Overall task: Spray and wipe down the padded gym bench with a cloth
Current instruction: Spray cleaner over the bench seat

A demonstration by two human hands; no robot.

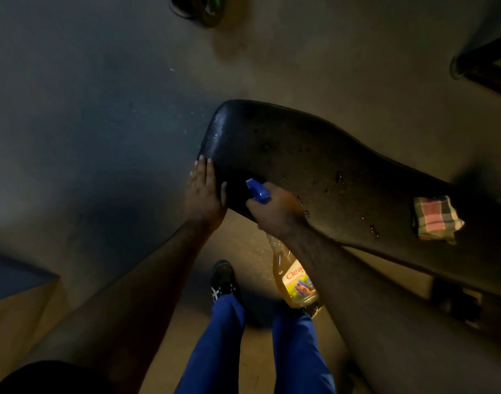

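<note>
Your two forearms fill the bottom of the frame, and between them you can see your blue trouser legs and one dark shoe (223, 275). So, the bench pad (314, 166): it's the one long black padded thing running from the middle of the frame down to the right edge, and it already has droplets beaded on it, so I'd guess you're mid-spray with wiping not started. Your right hand (275, 211) is wrapped round the neck of the one spray bottle (296, 280), with the blue trigger head (258, 191) poking out over the pad's near end and the amber body hanging below your wrist, probably so the nozzle aims along the surface. Your left hand (205, 191) is flat with the fingers straight, pressed against the rounded end of the pad and holding nothing. Looks like you're steadying the bench, or maybe shielding the floor from overspray, can't say which. One checked cloth (435, 218) sits folded on the pad over at the right, well apart from both hands, parked within reach for the wipe, I reckon. Further out there's a dark frame leg (471, 64) in the upper right and some round dark object (203, 9) at the top edge, too dim to identify.
</note>
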